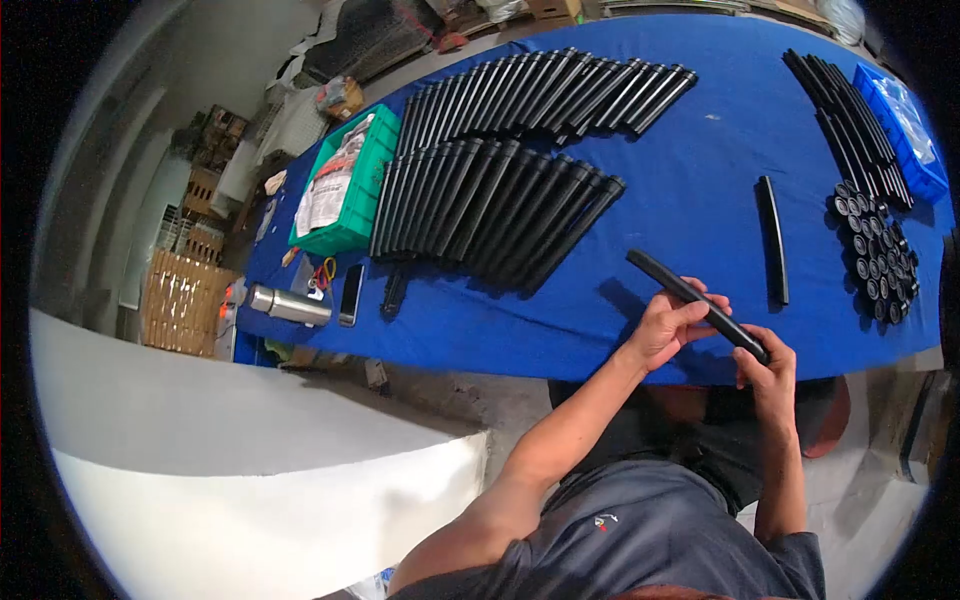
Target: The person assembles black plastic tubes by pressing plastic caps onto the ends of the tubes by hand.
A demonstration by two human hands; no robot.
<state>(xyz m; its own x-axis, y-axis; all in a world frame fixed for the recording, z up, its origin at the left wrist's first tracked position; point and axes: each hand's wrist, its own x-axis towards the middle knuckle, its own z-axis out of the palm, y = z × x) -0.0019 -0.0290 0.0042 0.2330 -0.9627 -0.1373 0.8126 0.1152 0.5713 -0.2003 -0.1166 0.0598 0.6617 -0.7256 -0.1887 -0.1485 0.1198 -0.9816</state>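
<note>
Black tube (730, 330) held aslant in both hands above the worktop's (690, 180) near edge

From where I stand, the tube's far end shows plainly, pointing back and to the left, but its near end is mostly lost inside the right hand (770, 375). The left hand (665, 330) hides a stretch further up, and the fingertips beneath are hard to make out. Each grip is clamped on the tube: the left with thumb over the top and fingers somewhat spread, the right curled round the near end. The left arm slants forward and across; the right forearm points nearly straight ahead, its elbow out of sight.

A lone tube (773, 240) lies just right of the hands. Beyond, a near row of tubes (480, 205) and a far row (520, 95) overlap too much to count. Off right are ringed black parts (875, 255), thin rods (848, 120) and a blue bin (925, 180), its pale contents unclear. A green crate (372, 190) stands left.
</note>
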